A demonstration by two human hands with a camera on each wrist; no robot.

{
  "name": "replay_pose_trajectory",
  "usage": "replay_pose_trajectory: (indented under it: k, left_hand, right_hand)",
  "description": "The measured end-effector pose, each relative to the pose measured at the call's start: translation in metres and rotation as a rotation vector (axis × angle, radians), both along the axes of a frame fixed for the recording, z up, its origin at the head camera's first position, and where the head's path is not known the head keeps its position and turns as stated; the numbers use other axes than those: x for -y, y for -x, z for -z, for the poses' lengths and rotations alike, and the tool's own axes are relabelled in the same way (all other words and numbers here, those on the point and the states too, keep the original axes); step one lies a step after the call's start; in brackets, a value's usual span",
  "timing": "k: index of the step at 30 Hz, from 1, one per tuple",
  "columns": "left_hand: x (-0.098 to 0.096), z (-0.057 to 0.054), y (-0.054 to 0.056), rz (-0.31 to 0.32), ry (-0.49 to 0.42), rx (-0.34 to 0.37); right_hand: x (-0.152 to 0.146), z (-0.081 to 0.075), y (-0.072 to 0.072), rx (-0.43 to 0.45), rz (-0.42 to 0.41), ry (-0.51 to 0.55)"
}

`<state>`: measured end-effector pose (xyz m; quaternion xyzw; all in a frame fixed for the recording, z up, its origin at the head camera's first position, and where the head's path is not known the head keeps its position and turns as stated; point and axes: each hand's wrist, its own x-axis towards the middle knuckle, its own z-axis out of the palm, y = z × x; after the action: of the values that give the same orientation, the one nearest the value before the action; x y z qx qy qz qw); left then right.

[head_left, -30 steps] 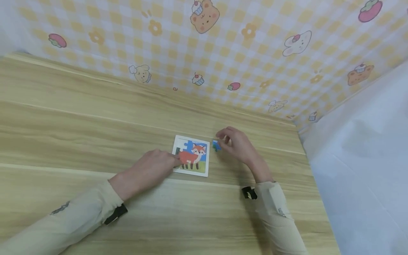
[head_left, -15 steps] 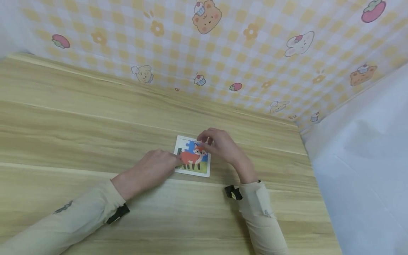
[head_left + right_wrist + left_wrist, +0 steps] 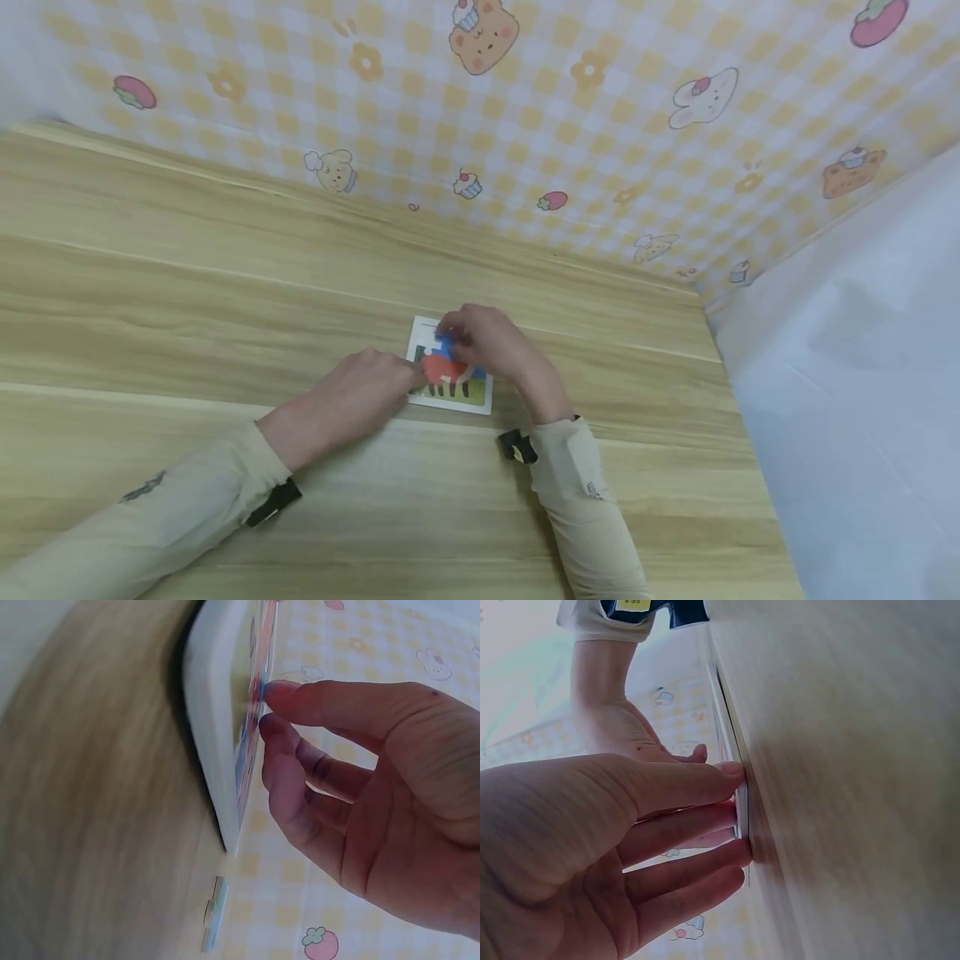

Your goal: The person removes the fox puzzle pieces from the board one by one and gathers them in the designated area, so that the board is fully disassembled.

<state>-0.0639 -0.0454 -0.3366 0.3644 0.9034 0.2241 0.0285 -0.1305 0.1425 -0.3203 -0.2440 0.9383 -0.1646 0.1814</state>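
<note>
A small fox jigsaw puzzle (image 3: 447,370) in a white frame (image 3: 483,407) lies on the table. My left hand (image 3: 351,397) holds the frame by its left edge, thumb and forefinger at the rim in the left wrist view. Over the upper part of the picture, my right hand (image 3: 495,342) pinches a blue puzzle piece (image 3: 445,342) between thumb and fingertips. Its fingers hide the fox's head. In the right wrist view the fingertips are right at the picture surface, and a loose puzzle piece (image 3: 215,915) lies flat beside the frame's corner.
The table (image 3: 225,333) has a wood-grain top. Behind it hangs a yellow checked cloth (image 3: 405,125) with cartoon prints, and a pale sheet (image 3: 847,375) borders the right side. Both wrists wear black camera straps (image 3: 517,446).
My right hand has moved left from beside the loose piece to the top of the puzzle, covering the fox's head. My left hand has stayed at the frame's left edge.
</note>
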Motion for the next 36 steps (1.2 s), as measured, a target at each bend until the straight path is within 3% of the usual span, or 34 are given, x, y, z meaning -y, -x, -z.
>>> replay_pose_trajectory:
  k: [10, 21, 36]
  left_hand:
    - [-0.0004, 0.0007, 0.0005, -0.010, -0.011, 0.004]
    - [-0.0001, 0.0003, -0.0002, -0.019, 0.000, 0.008]
    - [0.0011, 0.0007, 0.0017, -0.014, -0.024, 0.017]
  right_hand:
    - [0.0008, 0.0008, -0.0022, -0.047, -0.019, -0.043]
    - [0.0003, 0.0028, -0.0053, 0.001, 0.073, 0.026]
    - [0.0008, 0.0042, -0.0052, -0.046, 0.013, 0.014]
